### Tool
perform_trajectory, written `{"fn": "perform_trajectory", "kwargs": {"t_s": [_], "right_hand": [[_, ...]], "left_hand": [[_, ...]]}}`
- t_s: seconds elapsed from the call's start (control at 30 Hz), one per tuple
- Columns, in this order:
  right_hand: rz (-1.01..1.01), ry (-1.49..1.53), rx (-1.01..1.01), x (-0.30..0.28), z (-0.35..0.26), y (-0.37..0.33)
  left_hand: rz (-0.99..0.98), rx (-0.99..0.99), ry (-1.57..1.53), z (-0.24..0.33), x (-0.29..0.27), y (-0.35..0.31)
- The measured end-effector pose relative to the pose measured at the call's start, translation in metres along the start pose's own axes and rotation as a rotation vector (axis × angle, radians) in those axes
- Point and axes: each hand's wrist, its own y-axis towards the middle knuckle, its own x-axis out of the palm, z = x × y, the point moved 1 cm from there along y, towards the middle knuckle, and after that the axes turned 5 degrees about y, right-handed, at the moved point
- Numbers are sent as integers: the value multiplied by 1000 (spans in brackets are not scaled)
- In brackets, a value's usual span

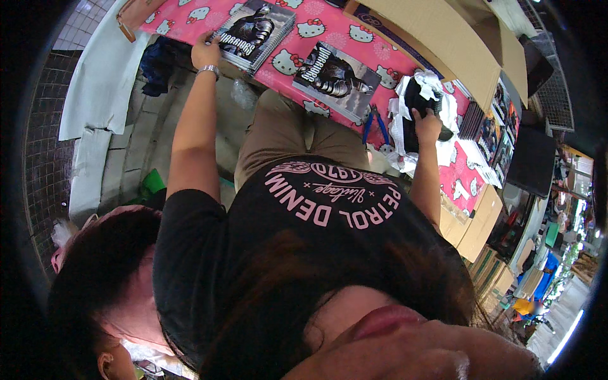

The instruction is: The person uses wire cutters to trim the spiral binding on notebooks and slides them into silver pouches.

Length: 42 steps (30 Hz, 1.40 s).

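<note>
My left hand (206, 53) is at the near left corner of a stack of spiral notebooks (250, 38) with a dark armoured figure on the cover, its fingers bent against the edge. At the right, my right hand (427, 125) has its fingers closed on black spiral binding coils (415, 101), which lie among crumpled white paper (398, 126). Between my hands lies an unbound printed book block (335, 79) with a similar cover. Blue-handled pliers (376, 126) rest beside the white paper, left of my right hand.
A pink patterned cloth (272, 75) covers the table. Open cardboard boxes (472, 38) stand along its far right side. Stacks of printed covers (491, 139) lie at the right. Another person (130, 285) is close behind at the lower left. A clear plastic bag (243, 94) is by the table edge.
</note>
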Motion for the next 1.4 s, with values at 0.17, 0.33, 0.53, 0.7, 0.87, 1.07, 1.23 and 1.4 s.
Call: {"fn": "perform_trajectory", "kwargs": {"t_s": [0.17, 0.33, 0.53, 0.7, 0.87, 1.07, 1.23, 1.4], "right_hand": [[-96, 218, 203, 10, -15, 4], [66, 408, 136, 8, -2, 16], [-72, 932, 206, -21, 33, 40], [-383, 1116, 188, -73, -39, 38], [-379, 1153, 127, -69, -72, 8], [-118, 1132, -60, -76, -98, 1], [-85, 1087, -289, -99, -115, -1], [-23, 1090, -250, -101, -126, -8]], "left_hand": [[-50, -38, 34, -13, 5, -1], [89, 29, -14, -29, 9, 15], [-257, 962, -197, 192, 42, -112], [-797, 1046, -33, 222, 123, -176], [-791, 946, -214, 217, 125, -173], [-688, 1160, -254, 242, 17, -158], [-470, 1358, -156, 221, -15, -170], [-398, 1303, -195, 225, -16, -179]]}}
